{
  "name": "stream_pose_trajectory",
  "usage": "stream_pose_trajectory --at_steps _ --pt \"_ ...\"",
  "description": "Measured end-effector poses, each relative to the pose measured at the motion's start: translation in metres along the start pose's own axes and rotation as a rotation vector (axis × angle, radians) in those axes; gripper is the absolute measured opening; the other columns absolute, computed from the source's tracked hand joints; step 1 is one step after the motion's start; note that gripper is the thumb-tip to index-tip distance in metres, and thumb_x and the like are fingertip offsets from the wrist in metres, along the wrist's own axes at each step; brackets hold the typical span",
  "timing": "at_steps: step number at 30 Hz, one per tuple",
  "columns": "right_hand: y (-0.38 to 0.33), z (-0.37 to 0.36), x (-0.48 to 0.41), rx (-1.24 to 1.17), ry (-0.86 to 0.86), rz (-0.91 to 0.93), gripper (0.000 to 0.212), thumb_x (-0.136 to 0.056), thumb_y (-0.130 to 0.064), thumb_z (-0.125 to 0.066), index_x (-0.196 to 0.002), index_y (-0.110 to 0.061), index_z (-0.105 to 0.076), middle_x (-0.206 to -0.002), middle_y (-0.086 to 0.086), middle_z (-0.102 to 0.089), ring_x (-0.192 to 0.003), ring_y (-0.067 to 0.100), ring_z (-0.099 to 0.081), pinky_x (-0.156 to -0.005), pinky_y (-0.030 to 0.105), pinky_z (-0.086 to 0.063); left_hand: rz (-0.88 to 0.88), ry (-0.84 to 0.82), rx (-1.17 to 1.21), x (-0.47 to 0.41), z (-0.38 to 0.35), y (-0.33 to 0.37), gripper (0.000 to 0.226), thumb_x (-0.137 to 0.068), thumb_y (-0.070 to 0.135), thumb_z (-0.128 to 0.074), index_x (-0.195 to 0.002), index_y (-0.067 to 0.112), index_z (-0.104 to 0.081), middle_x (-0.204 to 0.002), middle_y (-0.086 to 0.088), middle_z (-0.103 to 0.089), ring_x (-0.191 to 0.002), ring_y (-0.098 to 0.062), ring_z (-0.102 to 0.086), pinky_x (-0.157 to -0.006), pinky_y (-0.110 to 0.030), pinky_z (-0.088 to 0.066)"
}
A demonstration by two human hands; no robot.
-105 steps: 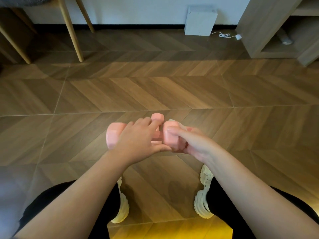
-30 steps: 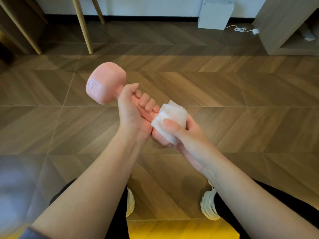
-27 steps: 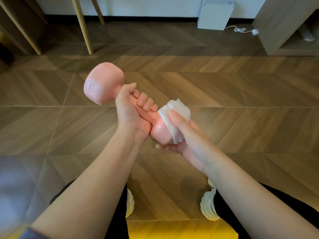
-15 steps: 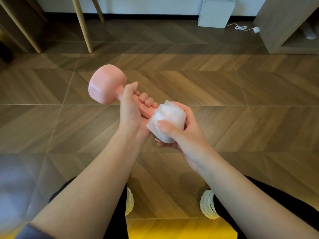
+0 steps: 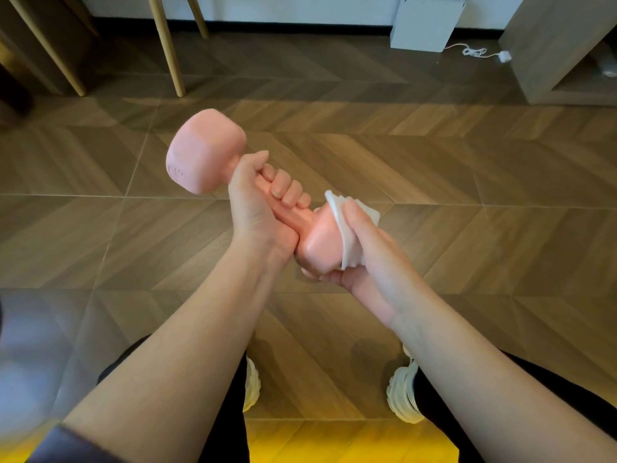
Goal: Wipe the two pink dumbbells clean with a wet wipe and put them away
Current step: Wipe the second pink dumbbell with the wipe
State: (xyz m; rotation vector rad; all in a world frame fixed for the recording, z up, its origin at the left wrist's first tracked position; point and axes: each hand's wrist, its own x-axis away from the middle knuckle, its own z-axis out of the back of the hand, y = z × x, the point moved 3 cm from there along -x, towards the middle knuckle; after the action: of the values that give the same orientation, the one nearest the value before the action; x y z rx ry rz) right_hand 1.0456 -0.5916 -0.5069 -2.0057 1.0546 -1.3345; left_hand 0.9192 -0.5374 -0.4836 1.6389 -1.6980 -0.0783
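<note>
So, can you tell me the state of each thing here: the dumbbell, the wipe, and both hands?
pink dumbbell: held off the floor, tilted, far head up and to the left.
wet wipe: folded, pressed on the right side of the near head.
left hand: grips the handle.
right hand: holds the wipe against the near head, fingers curled under it.
second dumbbell: not in view.
</note>
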Motion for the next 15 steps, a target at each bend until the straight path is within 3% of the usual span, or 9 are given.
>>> stream_pose_trajectory --at_steps 4,8,12,15 --pt "-0.0018 0.0015 0.0036 -0.018 -0.093 0.04 0.061 -0.081 -0.032 -0.069 -0.137 -0.018 -0.05 -0.121 0.01 -0.065 -0.102 0.027 -0.063 -0.087 0.049 -0.05 0.012 -0.01 0.025 -0.0005 0.0006 0.0008 0.037 -0.091 0.021 -0.046 -0.057 0.021 -0.032 -0.045 0.006 -0.023 -0.038 -0.012 -0.022 -0.042 -0.023 -0.026" --pt "-0.0008 -0.0024 0.0031 0.03 -0.052 0.054 0.066 -0.077 -0.041 -0.073 -0.136 -0.024 -0.051 -0.116 0.005 -0.068 -0.092 0.017 -0.065 -0.072 0.033 -0.054 0.006 -0.067 0.018 0.0017 -0.0012 -0.0004 0.037 -0.09 0.02 -0.045 -0.056 0.02 -0.031 -0.045 0.006 -0.022 -0.039 -0.013 -0.021 -0.041 -0.024 -0.027" --pt "-0.0033 -0.0046 0.0056 -0.073 -0.109 -0.015 0.066 -0.083 -0.05 -0.066 -0.138 -0.018 -0.051 -0.129 0.021 -0.063 -0.096 0.026 -0.069 -0.079 0.045 -0.06 -0.016 -0.092 0.019 0.0018 -0.0031 -0.0001 0.036 -0.09 0.02 -0.046 -0.056 0.019 -0.033 -0.045 0.005 -0.024 -0.039 -0.013 -0.023 -0.042 -0.025 -0.029" --pt "-0.005 -0.0035 0.0088 -0.132 -0.205 -0.01 0.06 -0.089 -0.031 -0.067 -0.141 -0.012 -0.045 -0.138 0.025 -0.054 -0.103 0.029 -0.066 -0.085 0.05 -0.059 -0.024 -0.053 0.016 0.0012 -0.0018 0.0016 0.034 -0.091 0.024 -0.05 -0.061 0.019 -0.036 -0.047 0.006 -0.029 -0.041 -0.012 -0.028 -0.044 -0.023 -0.032"
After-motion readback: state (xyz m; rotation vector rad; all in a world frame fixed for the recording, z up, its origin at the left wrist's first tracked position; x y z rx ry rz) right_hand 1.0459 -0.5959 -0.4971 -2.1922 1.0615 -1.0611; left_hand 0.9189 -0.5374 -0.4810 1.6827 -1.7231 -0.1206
